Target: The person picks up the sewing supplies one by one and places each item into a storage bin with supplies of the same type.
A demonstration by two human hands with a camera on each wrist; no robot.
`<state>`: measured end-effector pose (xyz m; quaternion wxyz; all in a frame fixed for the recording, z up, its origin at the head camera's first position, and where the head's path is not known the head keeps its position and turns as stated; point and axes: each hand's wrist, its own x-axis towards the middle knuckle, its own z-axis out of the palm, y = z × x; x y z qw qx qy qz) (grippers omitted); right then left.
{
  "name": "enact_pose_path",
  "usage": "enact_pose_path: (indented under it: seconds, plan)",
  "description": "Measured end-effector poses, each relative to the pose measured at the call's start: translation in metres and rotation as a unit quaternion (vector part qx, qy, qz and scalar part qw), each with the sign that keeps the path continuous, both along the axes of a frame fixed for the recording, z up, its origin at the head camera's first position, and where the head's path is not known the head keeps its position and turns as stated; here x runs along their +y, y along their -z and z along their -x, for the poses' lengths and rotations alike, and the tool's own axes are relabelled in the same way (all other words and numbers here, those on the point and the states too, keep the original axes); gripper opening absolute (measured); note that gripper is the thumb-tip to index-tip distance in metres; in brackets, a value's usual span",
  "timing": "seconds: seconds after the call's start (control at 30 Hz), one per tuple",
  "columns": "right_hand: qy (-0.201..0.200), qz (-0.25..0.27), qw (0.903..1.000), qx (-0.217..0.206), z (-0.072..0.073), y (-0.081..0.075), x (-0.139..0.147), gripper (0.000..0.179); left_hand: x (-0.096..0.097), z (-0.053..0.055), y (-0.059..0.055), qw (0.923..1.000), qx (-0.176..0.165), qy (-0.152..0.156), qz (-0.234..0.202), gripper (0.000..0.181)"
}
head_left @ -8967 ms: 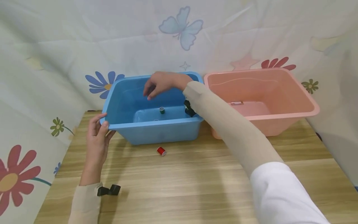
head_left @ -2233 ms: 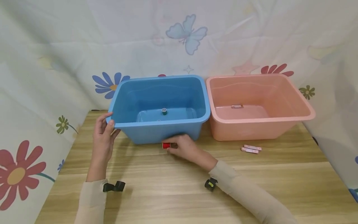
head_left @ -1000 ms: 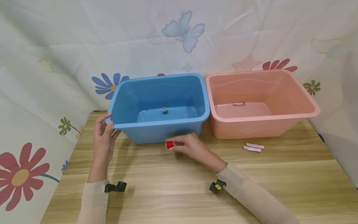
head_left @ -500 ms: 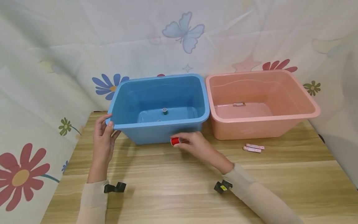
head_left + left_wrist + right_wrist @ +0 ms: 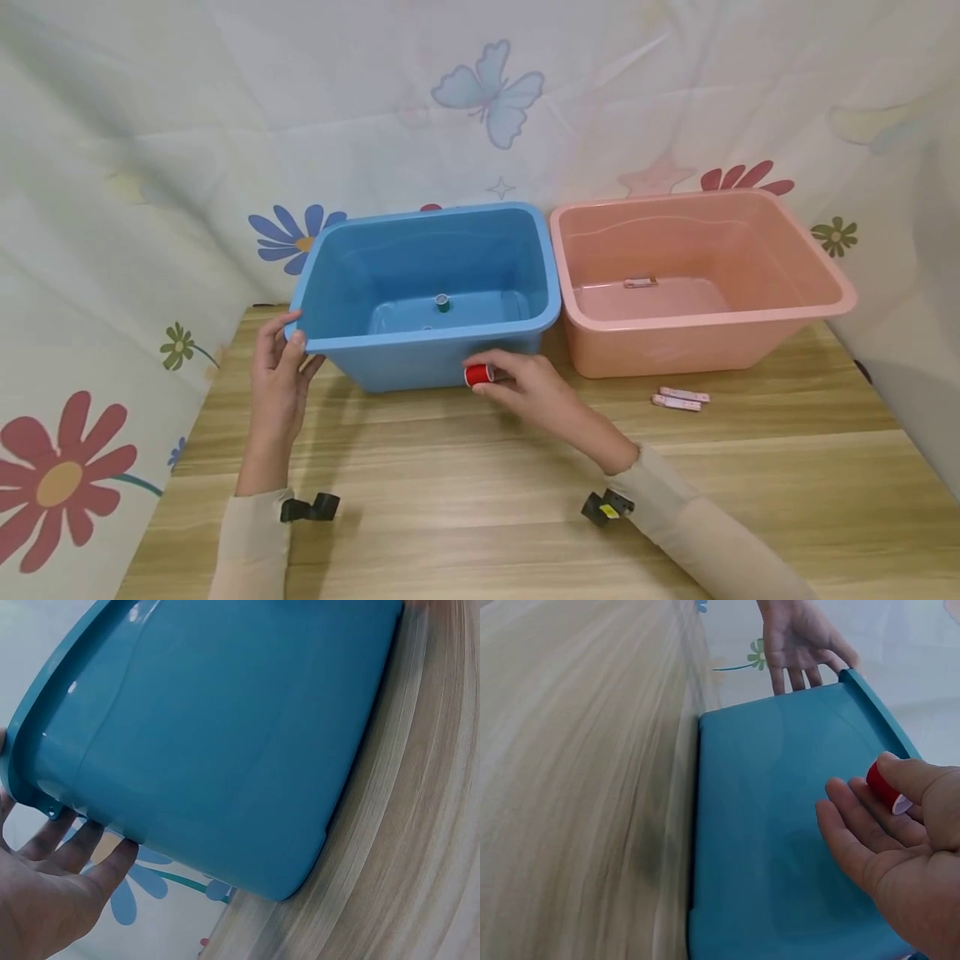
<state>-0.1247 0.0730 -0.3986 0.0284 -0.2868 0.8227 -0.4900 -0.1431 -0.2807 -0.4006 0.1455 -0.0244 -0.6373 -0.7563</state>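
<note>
A blue plastic tub [image 5: 420, 362] stands at the back of the table, its near left corner gripped by my left hand [image 5: 277, 367]. In the left wrist view, fingers [image 5: 116, 862] of that hand lie against the tub's underside of the rim. Between thumb and fingertips, my right hand [image 5: 536, 387] pinches a small spool of red thread [image 5: 478, 375], held up in front of the tub's near wall. The right wrist view shows the red spool [image 5: 885, 786] under the thumb, with the other fingers loosely bent. Inside the tub, a green spool [image 5: 442, 303] stands upright.
To the right, beside the blue tub, sits a pink tub [image 5: 705, 342] with a small white-and-red wrapped strip [image 5: 640, 282] on its floor. Two similar strips [image 5: 678, 400] lie on the wooden table [image 5: 450, 517] before it. A patterned cloth [image 5: 360, 92] hangs behind.
The red spool lay on the table earlier; my right hand has moved out from over the blue tub, picked it up and carried it slightly up and right. My left hand keeps its grip.
</note>
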Motion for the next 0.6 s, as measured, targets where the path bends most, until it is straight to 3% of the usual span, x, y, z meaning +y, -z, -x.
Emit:
enact_pose_path:
  seconds: [0.3,0.6]
  plan:
    - [-0.009,-0.001,1.0,0.001,0.0,-0.008,0.001,0.043,-0.001,0.0,0.001,1.0,0.004,0.001,-0.003,0.038]
    - [-0.012,-0.011,0.9999,0.001,-0.001,-0.014,0.002,0.037,-0.001,0.0,-0.001,1.0,-0.001,0.006,0.007,0.038]
